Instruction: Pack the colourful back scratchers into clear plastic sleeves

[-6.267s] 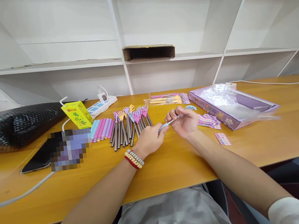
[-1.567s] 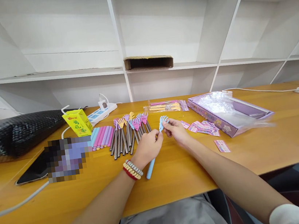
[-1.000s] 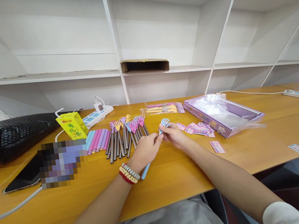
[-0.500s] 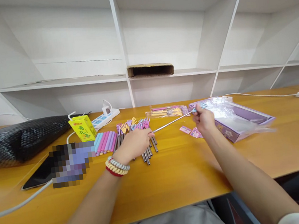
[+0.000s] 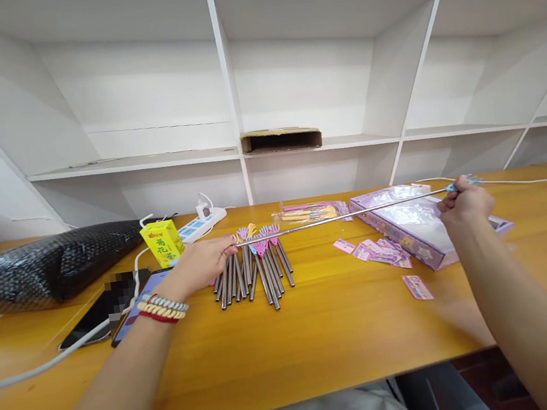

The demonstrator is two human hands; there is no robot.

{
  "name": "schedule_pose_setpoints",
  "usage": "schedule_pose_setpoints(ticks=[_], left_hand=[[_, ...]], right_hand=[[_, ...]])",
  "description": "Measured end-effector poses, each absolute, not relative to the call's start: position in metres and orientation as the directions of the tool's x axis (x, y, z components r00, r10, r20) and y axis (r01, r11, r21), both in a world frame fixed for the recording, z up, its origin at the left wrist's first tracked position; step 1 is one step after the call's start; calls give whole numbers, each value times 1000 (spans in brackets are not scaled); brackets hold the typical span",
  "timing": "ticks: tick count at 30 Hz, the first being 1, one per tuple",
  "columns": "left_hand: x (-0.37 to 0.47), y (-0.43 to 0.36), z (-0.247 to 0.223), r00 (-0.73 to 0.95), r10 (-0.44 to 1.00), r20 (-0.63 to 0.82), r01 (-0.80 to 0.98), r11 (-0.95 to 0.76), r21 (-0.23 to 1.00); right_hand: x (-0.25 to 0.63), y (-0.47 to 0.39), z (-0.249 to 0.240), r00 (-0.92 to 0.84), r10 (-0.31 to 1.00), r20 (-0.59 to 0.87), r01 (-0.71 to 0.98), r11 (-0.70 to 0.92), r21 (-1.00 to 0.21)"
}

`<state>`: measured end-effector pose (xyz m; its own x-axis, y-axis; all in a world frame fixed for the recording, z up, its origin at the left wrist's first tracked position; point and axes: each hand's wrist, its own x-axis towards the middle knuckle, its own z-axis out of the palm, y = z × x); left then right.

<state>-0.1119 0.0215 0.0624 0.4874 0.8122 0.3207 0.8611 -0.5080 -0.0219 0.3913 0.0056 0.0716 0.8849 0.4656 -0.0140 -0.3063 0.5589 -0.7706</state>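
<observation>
A telescopic back scratcher [image 5: 340, 216] is stretched long between my two hands, over the table. My left hand [image 5: 210, 260] is closed on the end of its metal rod. At the other end, my right hand [image 5: 465, 203] grips it just below the light blue claw head, whose prongs stick out past my fingers. Beneath the rod and beside my left hand lie several more back scratchers [image 5: 251, 268] with metal tubes and pink, purple, yellow and blue claws. The coloured handle tubes are mostly hidden behind my left hand.
Right of centre are a purple box [image 5: 402, 228] with clear plastic and several pink cards [image 5: 377, 250]. Farther back lie packaged back scratchers [image 5: 309, 212]. At left are a yellow drink carton [image 5: 163, 243], a power strip [image 5: 203, 224], phones, a white cable and a black bubble-wrapped parcel [image 5: 54, 264].
My hands have moved apart, the right one far to the right, the left one leftward. The rod between them has drawn out much longer. More pink cards now show.
</observation>
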Motion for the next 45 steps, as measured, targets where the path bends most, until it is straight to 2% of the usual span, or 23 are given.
schedule_pose_setpoints(ticks=[5,10,15,19,22,27,31,35,38,42,45], left_hand=[[-123,30,60,520,769,372,846,-523,-103],[-131,48,65,446,720,532,891,-414,-187],[-146,58,60,312,710,632,944,-303,-127],[-158,57,44,328,741,587,931,-360,-65],[-166,55,34,276,738,616,935,-355,6],[-171,50,33,82,713,696,988,-151,38],[-166,42,38,-35,737,675,999,7,45],[-165,38,41,-42,781,623,999,39,19],[-170,43,38,-22,758,652,999,37,-9],[-179,57,30,-17,669,743,999,33,-7],[-183,64,25,1,641,768,999,-41,33]], right_hand=[[395,3,69,874,485,23,-290,559,-777],[384,6,59,799,589,122,-325,593,-736],[384,8,45,663,736,134,-477,554,-682],[385,7,36,614,775,149,-523,541,-658],[380,4,29,574,805,148,-550,513,-659],[373,1,21,504,854,132,-638,471,-610],[371,5,19,497,863,96,-661,447,-603],[369,9,18,572,819,48,-625,473,-621],[369,8,18,575,817,49,-642,487,-592],[373,5,16,481,862,158,-706,488,-514],[375,3,16,433,875,215,-727,481,-491]])
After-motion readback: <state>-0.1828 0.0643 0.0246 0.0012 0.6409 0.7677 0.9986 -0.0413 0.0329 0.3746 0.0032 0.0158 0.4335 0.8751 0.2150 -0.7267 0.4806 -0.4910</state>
